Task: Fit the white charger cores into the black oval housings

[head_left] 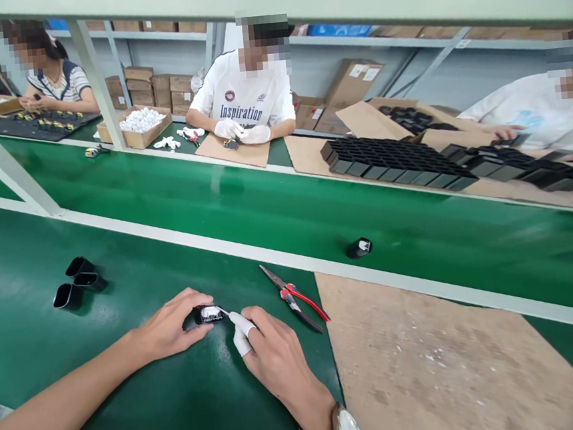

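Note:
My left hand (173, 326) holds a small black housing (212, 318) between thumb and fingers, just above the green table. A white part shows in the housing's end that faces up. My right hand (272, 347) wears white finger cots on thumb and forefinger. Those two fingers pinch a thin pale rod (223, 310), whose tip meets the white part's edge; its exact kind is too small to tell. To the right of the hands lie long-nose pliers (294, 297) with red and black handles. Several black sleeves (87, 280) stand at the left.
A cardboard sheet (430, 363) covers the table at right. Beyond a white rail (194, 248), a black housing (359, 247) lies on the green belt (245, 205). Co-workers sit opposite, beside a box of white parts (142, 120) and rows of black casings (392, 159). A metal post (11, 159) rises at left.

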{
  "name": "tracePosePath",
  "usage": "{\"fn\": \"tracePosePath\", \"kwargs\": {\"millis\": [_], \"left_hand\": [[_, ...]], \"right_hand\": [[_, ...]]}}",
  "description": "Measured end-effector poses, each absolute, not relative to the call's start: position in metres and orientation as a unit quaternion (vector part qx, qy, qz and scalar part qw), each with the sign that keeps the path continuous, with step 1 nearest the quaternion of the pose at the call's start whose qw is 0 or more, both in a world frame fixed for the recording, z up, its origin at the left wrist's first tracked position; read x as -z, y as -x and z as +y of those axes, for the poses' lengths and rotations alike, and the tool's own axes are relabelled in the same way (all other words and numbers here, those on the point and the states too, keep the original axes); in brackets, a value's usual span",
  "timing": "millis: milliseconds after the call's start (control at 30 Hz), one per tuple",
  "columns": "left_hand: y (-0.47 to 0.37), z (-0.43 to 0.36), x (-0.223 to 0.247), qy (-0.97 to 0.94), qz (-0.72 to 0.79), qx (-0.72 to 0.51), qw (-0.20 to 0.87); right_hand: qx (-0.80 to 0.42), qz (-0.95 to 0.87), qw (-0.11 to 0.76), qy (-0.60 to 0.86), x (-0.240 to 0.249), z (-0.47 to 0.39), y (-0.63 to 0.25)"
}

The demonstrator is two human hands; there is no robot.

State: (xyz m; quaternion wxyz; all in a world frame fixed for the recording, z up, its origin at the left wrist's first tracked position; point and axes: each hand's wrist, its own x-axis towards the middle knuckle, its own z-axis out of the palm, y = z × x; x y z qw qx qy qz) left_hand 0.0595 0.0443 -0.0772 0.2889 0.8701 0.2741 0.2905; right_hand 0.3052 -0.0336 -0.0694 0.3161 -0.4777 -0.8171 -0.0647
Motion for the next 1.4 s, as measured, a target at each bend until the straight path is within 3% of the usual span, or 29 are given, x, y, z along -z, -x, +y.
{"fn": "tracePosePath", "kwargs": {"millis": [667,1000,1267,1400], "left_hand": [[-0.059,0.045,0.083,-0.866,0.260,-0.307,0.297],[-0.062,0.039,0.082,-0.873,0.250,-0.255,0.332],[-0.061,0.039,0.082,-0.872,0.259,-0.258,0.326],[-0.062,0.039,0.083,-0.869,0.271,-0.253,0.327]], "right_hand": [[0.050,-0.822,0.316,0.471,0.068,-0.031,-0.310],[0.040,-0.828,0.335,0.447,0.068,-0.030,-0.310],[0.055,-0.852,0.279,0.438,0.057,-0.032,-0.307],[0.051,-0.833,0.323,0.446,0.060,-0.033,-0.309]]}}
